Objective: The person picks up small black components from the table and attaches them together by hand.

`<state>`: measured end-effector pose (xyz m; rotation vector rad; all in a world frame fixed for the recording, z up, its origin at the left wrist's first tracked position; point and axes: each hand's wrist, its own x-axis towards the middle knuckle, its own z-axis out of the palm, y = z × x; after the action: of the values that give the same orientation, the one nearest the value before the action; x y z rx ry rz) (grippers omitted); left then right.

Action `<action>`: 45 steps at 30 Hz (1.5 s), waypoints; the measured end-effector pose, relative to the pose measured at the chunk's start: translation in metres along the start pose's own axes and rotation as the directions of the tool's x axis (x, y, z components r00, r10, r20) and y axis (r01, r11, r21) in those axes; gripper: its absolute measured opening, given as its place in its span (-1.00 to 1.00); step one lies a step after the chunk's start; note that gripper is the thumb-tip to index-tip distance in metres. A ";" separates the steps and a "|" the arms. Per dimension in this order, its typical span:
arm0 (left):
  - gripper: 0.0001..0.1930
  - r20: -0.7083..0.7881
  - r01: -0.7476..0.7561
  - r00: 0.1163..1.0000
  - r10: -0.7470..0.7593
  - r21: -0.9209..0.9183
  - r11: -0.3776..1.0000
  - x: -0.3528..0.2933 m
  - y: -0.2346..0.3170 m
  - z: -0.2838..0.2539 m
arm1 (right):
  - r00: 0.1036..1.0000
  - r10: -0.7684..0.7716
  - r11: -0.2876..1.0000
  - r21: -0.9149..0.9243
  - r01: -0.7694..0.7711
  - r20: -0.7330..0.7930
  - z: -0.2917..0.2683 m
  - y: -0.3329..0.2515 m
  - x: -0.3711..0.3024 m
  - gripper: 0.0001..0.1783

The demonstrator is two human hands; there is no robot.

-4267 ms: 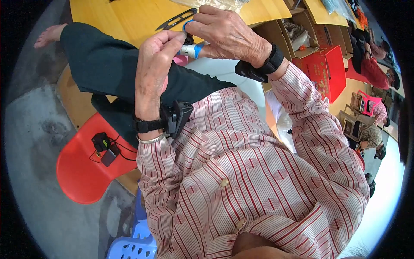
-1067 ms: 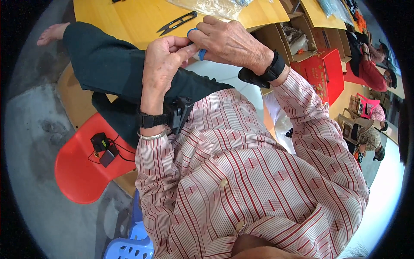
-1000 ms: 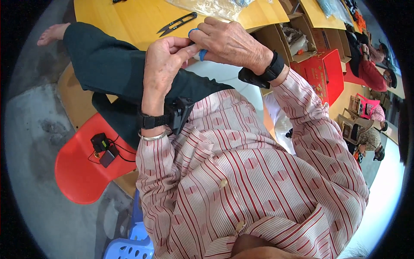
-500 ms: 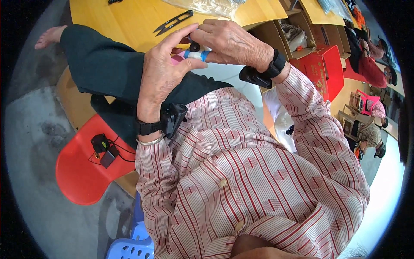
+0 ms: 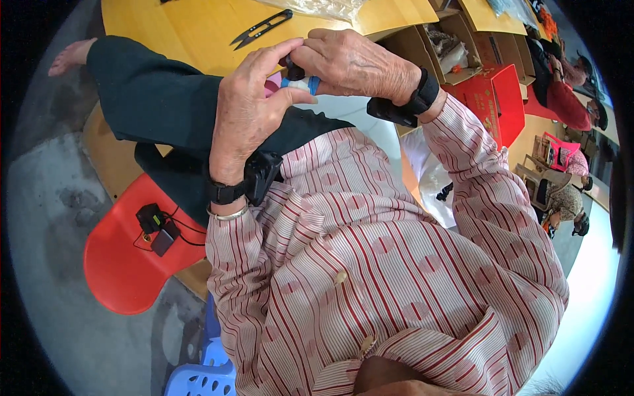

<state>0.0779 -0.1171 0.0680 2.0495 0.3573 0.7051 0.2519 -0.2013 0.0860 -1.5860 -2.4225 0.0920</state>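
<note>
Above my lap, at the table's near edge, my left hand (image 5: 247, 105) and my right hand (image 5: 360, 66) meet, fingers closed in a pinch. Between the fingertips is a small, dark, rounded piece (image 5: 295, 71); its kind is unclear. A pink piece (image 5: 273, 84) shows inside the curve of my left thumb and fingers. A blue and white band (image 5: 304, 84) sits by my right thumb, apparently wrapped round a finger. Fingers partly hide these small things. Beyond my left hand, a pair of black thread snips (image 5: 262, 29) lies on the yellow table (image 5: 178, 39).
Clear plastic wrapping (image 5: 323, 9) lies at the table's far side. Open cardboard boxes (image 5: 456, 49) and a red box (image 5: 492, 105) stand at the right. A red stool (image 5: 115, 264) at the left carries a black device with cables. Other people (image 5: 571, 99) sit far right.
My fingertips have shifted slightly on the small dark piece, and more of the pink piece shows. The whole view has moved a little.
</note>
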 end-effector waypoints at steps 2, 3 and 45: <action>-0.40 0.007 0.010 1.000 -0.010 0.011 1.000 -0.001 0.002 -0.001 | 0.999 -0.034 0.998 -0.048 0.035 0.024 0.002 0.002 0.000 -0.57; -0.40 0.013 0.019 1.000 -0.019 0.023 1.000 -0.002 0.003 -0.001 | 0.999 -0.032 0.998 -0.047 0.033 0.024 0.002 0.002 0.000 -0.57; -0.57 -0.064 0.267 0.909 -0.412 -0.669 0.693 0.001 0.000 0.001 | 0.980 0.113 0.963 -0.225 -0.148 -0.164 -0.007 -0.003 0.006 -0.67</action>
<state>0.0796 -0.1168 0.0681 1.1971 0.5176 0.6882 0.2484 -0.1973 0.0946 -1.7818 -2.2806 -0.2929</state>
